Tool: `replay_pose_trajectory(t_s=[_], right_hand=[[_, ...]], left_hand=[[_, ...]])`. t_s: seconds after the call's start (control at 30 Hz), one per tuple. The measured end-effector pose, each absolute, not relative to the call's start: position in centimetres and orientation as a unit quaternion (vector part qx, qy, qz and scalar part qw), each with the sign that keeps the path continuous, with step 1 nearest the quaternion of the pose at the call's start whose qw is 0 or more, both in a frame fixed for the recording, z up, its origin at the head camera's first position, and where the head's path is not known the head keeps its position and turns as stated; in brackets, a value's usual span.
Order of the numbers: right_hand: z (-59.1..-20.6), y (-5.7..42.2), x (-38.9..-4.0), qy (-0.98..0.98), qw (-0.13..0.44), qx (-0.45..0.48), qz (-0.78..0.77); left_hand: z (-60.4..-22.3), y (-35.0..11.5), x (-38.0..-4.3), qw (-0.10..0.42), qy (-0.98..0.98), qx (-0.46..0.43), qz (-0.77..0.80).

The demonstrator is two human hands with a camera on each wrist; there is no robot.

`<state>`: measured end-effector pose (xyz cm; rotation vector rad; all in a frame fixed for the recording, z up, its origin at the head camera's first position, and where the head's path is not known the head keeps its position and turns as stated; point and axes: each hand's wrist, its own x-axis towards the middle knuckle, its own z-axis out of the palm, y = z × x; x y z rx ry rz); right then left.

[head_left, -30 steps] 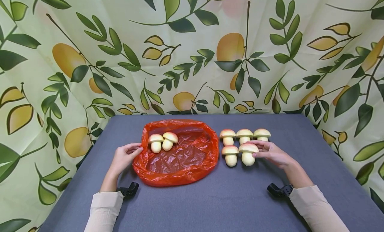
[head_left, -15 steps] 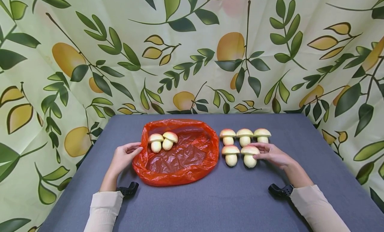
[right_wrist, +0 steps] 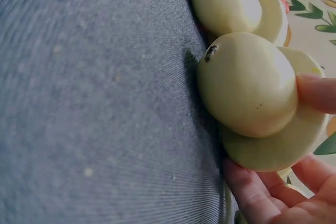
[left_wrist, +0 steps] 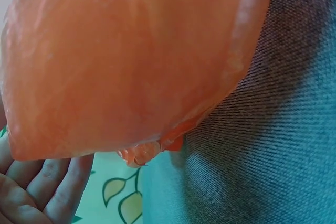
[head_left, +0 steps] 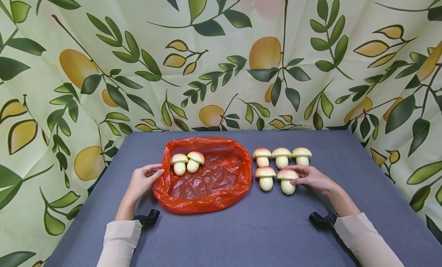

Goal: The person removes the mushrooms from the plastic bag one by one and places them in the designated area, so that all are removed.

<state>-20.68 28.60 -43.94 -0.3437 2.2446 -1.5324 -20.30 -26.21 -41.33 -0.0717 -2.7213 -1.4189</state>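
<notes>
A red plastic bag (head_left: pixel 203 207) lies on the table with its mouth spread wide and its rim rolled outward. Inside, at the back left, are two toy mushrooms (head_left: pixel 179 168) side by side. My left hand (head_left: pixel 142 180) pinches the bag's left rim; the left wrist view shows several fingers (left_wrist: pixel 58 187) partly hidden behind the red plastic. My right hand (head_left: pixel 315 178) grips a pale toy mushroom (head_left: pixel 287 187) from its right side. In the right wrist view the thumb (right_wrist: pixel 317 93) presses on it from one side, with fingers on the other.
Left of the gripped mushroom stands another mushroom (head_left: pixel 266 183), close to the bag's right rim. Behind them, three more mushrooms (head_left: pixel 281 162) form a row. Grey-blue cloth covers the table (head_left: pixel 224 240), and a leaf-patterned curtain (head_left: pixel 221 67) hangs behind it.
My right hand has shifted the gripped mushroom slightly right and down, so a little more gap shows between it and its left neighbour. The left hand and bag stay put.
</notes>
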Motion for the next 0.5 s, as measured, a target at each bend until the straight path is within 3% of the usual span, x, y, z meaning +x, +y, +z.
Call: replay_pose_trajectory(t_s=[0.5], right_hand=[[-43.66, 28.69, -20.64, 0.827, 0.179, -0.094, -0.525]], left_hand=[[-41.43, -26.33, -20.32, 0.031, -0.886, -0.026, -0.462]])
